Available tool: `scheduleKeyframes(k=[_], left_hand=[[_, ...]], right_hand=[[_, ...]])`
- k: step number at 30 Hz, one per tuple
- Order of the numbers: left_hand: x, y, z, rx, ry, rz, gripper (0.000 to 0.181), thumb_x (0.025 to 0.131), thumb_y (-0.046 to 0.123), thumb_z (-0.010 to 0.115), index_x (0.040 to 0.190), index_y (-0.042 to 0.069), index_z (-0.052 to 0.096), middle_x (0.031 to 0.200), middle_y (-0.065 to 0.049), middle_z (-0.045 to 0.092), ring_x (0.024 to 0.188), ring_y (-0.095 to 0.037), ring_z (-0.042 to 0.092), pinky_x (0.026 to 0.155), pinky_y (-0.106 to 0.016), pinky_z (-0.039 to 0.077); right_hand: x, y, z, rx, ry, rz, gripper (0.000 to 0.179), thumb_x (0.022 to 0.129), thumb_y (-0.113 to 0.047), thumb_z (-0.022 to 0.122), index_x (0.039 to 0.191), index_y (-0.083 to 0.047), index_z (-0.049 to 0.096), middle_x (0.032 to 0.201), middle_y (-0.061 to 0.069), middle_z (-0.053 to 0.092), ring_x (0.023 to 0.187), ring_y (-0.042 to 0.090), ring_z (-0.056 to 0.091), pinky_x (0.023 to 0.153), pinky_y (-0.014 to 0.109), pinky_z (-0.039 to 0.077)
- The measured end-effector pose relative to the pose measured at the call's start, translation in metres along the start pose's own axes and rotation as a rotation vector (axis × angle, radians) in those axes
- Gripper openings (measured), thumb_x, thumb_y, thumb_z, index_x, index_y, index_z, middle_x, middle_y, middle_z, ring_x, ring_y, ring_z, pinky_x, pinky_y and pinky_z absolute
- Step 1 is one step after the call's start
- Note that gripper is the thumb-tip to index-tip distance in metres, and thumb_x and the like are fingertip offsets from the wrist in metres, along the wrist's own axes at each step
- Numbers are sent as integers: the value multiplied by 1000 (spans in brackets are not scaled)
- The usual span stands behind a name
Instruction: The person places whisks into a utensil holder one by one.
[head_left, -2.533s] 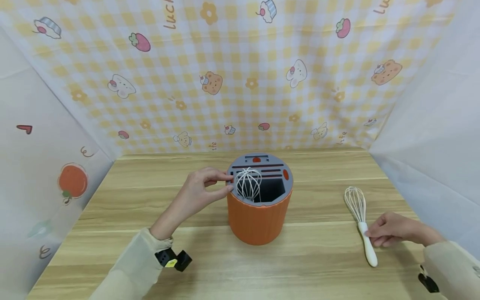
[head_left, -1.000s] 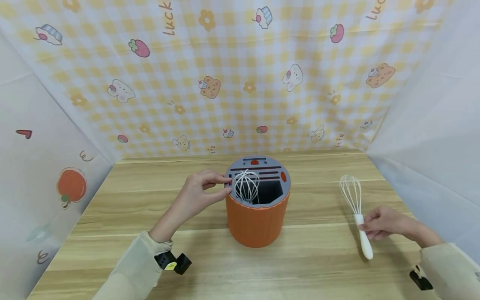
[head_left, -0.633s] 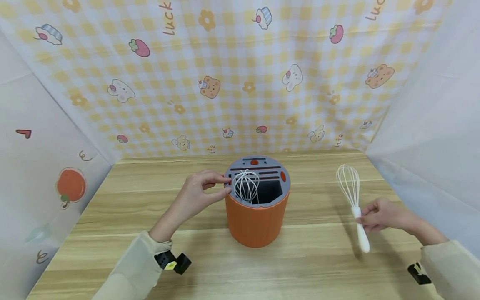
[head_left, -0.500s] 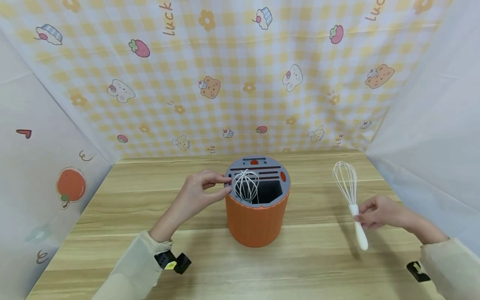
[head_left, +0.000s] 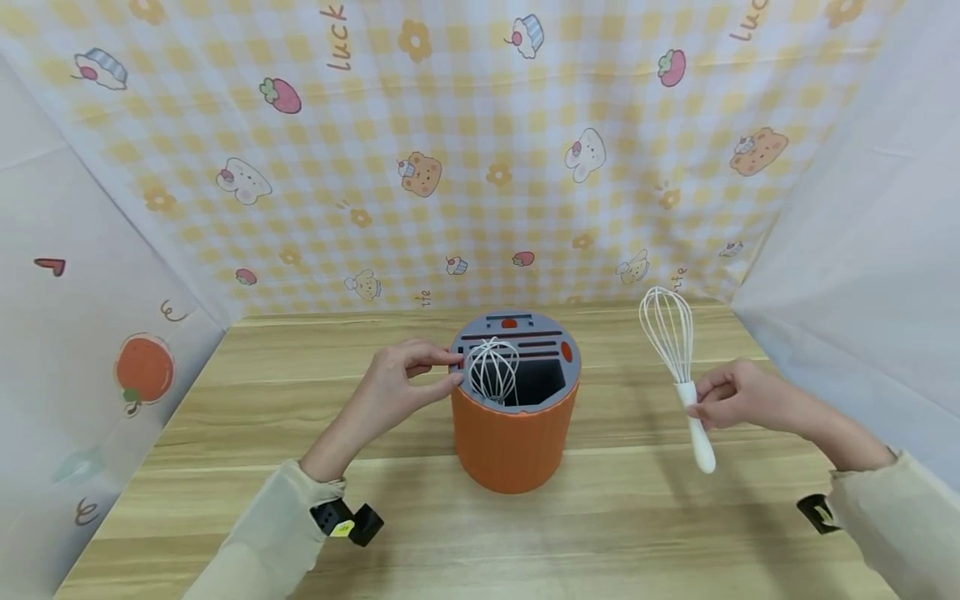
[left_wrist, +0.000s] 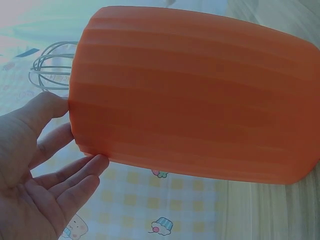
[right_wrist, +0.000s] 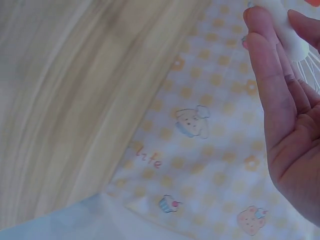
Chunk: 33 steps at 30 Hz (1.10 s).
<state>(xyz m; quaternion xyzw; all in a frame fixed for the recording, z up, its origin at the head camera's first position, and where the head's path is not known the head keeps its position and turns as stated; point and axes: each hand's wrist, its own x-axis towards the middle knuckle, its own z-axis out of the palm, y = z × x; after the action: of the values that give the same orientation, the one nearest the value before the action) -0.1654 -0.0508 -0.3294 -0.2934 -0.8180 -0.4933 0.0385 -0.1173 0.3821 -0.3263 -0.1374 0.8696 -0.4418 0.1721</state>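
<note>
An orange ribbed utensil holder (head_left: 512, 454) with a grey slotted top stands on the table. The wire head of one whisk (head_left: 491, 372) rises from its large opening; that whisk's handle is hidden inside. My left hand (head_left: 401, 379) is at the holder's left rim, thumb and index finger touching the edge. In the left wrist view, the fingers (left_wrist: 80, 182) lie fairly straight by the holder's top end. At the right, my right hand (head_left: 738, 396) pinches the white handle of a second whisk (head_left: 678, 350), held above the table, wires tilted up and away.
The wood-grain table (head_left: 600, 533) ends at a yellow checked cloth backdrop (head_left: 502, 125) behind the holder. White sheets hang at the left and right sides. Shadows of the right arm and whisk fall on the wood.
My right hand has lifted the second whisk off the table and carried it left and farther from me. My left hand stays at the holder's rim; the holder stands where it was.
</note>
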Motion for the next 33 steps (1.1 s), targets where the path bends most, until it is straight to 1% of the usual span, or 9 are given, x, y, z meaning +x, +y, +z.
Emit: scheduleKeyframes(k=[4, 7, 14, 21, 26, 33], left_hand=[[0, 0, 0, 0, 2, 5, 20, 80, 22, 72, 97, 13, 72, 99, 3, 64, 100, -14, 57, 89, -35, 48], [0, 1, 0, -2, 5, 3, 19, 80, 21, 73, 97, 13, 72, 99, 3, 64, 100, -14, 57, 89, -35, 48], [1, 0, 0, -9, 4, -2, 20, 80, 23, 73, 97, 13, 72, 98, 3, 64, 100, -14, 57, 89, -36, 47], [0, -1, 1, -2, 7, -8, 20, 79, 24, 73, 97, 14, 72, 99, 4, 64, 100, -14, 56, 90, -35, 47], [0, -1, 1, -2, 9, -11, 19, 79, 23, 73, 97, 15, 72, 100, 4, 64, 100, -13, 56, 89, -34, 47], [-1, 0, 1, -5, 13, -13, 19, 79, 22, 73, 96, 14, 72, 100, 4, 64, 100, -13, 57, 89, -34, 48]], right_hand=[[1, -15, 0, -76, 24, -19, 19, 83, -8, 66, 88, 10, 63, 74, 8, 68, 68, 17, 65, 64, 27, 54], [2, -25, 0, -113, 31, -35, 19, 83, -9, 66, 88, 9, 63, 74, 7, 68, 68, 17, 65, 64, 26, 54], [4, -46, 4, -155, 56, -77, 17, 83, -10, 67, 86, 6, 64, 73, 5, 68, 67, 13, 65, 62, 26, 54], [8, -62, 11, -211, 80, -108, 17, 82, -14, 69, 86, 2, 66, 75, 2, 68, 70, 15, 66, 62, 26, 54], [12, -73, 16, -261, 97, -144, 15, 82, -15, 69, 85, -1, 66, 74, -1, 68, 70, 12, 65, 62, 25, 54], [20, -92, 20, -268, 106, -182, 13, 81, -13, 70, 85, -1, 66, 75, 0, 68, 70, 9, 65, 64, 24, 54]])
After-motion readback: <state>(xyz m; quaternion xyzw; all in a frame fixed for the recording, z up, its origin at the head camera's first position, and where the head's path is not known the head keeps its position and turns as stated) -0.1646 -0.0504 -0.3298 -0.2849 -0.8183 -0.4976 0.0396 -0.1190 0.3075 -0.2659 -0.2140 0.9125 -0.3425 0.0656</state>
